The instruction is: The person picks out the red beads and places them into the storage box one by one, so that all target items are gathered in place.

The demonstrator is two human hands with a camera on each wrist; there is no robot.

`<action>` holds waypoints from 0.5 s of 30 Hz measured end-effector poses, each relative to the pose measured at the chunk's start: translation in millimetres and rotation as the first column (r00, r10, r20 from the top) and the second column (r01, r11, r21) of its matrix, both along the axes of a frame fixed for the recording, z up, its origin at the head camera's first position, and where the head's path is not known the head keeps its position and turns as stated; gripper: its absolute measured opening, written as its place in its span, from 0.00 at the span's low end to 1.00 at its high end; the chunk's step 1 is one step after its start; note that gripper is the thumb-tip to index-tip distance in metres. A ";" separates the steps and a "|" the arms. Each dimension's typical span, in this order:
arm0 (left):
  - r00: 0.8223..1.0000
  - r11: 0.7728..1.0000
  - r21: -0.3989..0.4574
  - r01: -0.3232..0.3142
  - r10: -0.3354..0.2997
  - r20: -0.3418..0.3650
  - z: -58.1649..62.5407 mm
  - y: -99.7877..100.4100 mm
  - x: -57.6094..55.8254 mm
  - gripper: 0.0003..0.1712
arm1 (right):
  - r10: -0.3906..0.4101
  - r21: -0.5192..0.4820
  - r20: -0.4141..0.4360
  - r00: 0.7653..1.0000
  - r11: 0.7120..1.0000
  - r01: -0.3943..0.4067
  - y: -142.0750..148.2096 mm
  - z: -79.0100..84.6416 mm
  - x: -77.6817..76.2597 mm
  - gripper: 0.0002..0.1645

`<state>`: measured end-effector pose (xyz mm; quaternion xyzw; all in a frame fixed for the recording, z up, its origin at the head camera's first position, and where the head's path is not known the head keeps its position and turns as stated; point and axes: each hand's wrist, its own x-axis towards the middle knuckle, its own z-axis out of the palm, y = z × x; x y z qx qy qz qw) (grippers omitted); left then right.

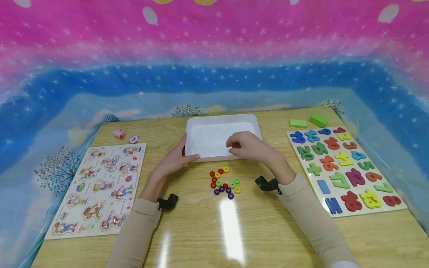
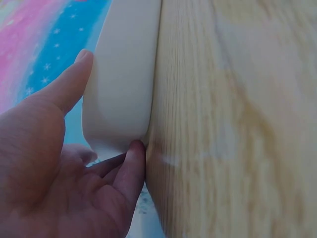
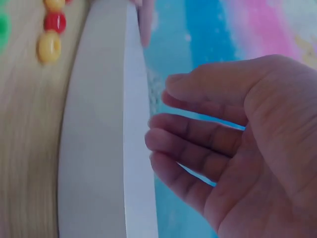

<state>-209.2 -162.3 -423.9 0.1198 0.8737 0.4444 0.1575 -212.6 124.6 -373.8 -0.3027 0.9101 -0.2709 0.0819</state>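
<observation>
A shallow white tray (image 1: 219, 137) sits flat on the wooden table. At its near left corner my left hand (image 1: 172, 158) holds it, the thumb along the near rim and the fingers at the left side. In the left wrist view the fingertips (image 2: 134, 148) touch low on the tray's corner. My right hand (image 1: 249, 146) hovers over the tray's near right part with loosely bent fingers. The right wrist view shows no object in that hand (image 3: 233, 144). Several red, yellow, green and purple beads (image 1: 221, 188) lie loose in front of the tray.
A picture puzzle board (image 1: 140, 163) lies on the left, a number puzzle board (image 1: 362, 210) on the right. Beyond them are a pink pig figure (image 1: 118, 133), a round chip (image 1: 134, 139) and two green blocks (image 1: 318, 120). A patterned cloth (image 1: 214, 80) surrounds the table's back and sides.
</observation>
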 end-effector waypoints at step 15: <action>1.000 1.000 -0.001 -0.015 0.015 0.001 1.9 -0.9 3.1 0.59 | 0.210 0.200 -0.009 0.978 0.958 -0.204 -43.5 -11.8 32.6 0.11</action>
